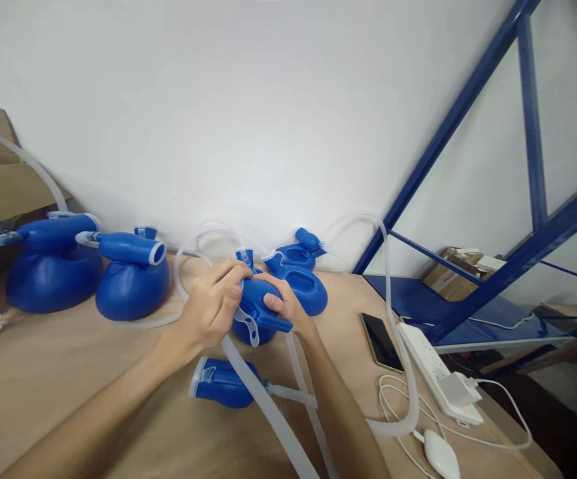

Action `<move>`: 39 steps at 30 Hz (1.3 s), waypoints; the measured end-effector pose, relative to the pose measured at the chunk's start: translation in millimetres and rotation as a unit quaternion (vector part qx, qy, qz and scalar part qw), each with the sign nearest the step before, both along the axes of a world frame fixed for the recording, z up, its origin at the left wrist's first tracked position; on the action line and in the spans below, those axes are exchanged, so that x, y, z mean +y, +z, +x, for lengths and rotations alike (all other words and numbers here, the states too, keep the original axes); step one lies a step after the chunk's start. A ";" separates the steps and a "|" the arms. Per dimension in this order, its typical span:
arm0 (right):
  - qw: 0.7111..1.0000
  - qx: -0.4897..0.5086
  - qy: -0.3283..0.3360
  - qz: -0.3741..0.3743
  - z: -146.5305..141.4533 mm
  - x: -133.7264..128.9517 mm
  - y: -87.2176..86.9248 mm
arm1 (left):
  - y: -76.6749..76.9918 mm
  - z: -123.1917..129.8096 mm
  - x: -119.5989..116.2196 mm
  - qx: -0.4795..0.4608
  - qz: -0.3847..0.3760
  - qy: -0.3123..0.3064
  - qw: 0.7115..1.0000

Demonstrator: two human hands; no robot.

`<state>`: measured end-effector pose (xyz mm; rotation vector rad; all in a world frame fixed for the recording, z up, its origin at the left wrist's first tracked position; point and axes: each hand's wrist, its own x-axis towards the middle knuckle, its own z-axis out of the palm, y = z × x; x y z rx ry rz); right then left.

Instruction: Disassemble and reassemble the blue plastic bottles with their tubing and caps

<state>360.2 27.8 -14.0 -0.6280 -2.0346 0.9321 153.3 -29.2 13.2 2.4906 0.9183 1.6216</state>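
Head view, left hand: your left hand (213, 303) has its fingers bent in, pinching the left side of the held blue plastic bottle (262, 296).
Right hand: your right hand (287, 303) is grasping the other side, thumb pressed on top; the fingers behind are mostly hidden, so can't tell how tight.
Held bottle: middle of the table (133, 399), between both hands, perforated translucent strap (253, 329) hanging off its near side.
Slip risk: smooth, rounded plastic, so push unevenly and I reckon it could twist out of your grip.
Strap risk: thin and dangling, so a fingertip could snag and bend it.
Hose risk: the ribbed hose (268, 406) crosses over the loose blue tubular head (228, 386) right by your forearms; catch it and you might drag that head along.
Cable risk: the right-hand hose loop (386, 286) comes down by the smartphone (382, 341) and white cable (381, 396), so a tug there could tangle or shift stuff.
Blue bottles: five; two left, two far right of centre, one held.
Tubular heads: four I can make out, one loose.
Electricals: one smartphone, one power strip (425, 362), one plugged-in charger (459, 389).
Hoses: several, too crossed to count.
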 end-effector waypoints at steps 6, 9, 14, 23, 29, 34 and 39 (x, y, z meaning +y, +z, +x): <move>0.998 0.003 0.011 -0.068 5.5 5.6 -2.5 | -1.7 -19.8 17.3 0.154 -0.005 -0.043 0.987; 0.997 0.029 -0.046 -0.049 4.9 -0.1 6.1 | -4.6 -25.8 25.7 0.139 0.025 -0.022 0.990; 0.998 -0.019 -0.059 0.004 3.3 -32.1 34.0 | 0.9 -26.8 25.2 0.106 -0.058 0.032 0.992; 0.991 -0.111 -0.061 -0.048 -16.7 -60.8 44.5 | 7.1 -29.0 19.3 0.053 -0.171 -0.009 0.984; 0.986 -0.107 -0.130 0.002 -15.7 -63.7 46.1 | 10.3 -27.6 21.6 0.050 -0.184 -0.021 0.981; 0.985 -0.076 -0.152 -0.006 -16.9 -62.7 44.3 | 7.0 -22.4 23.6 0.072 -0.173 -0.043 0.981; 0.975 -0.097 -0.199 0.036 -26.2 -66.6 43.3 | 5.9 -14.9 21.1 0.059 -0.150 -0.010 0.987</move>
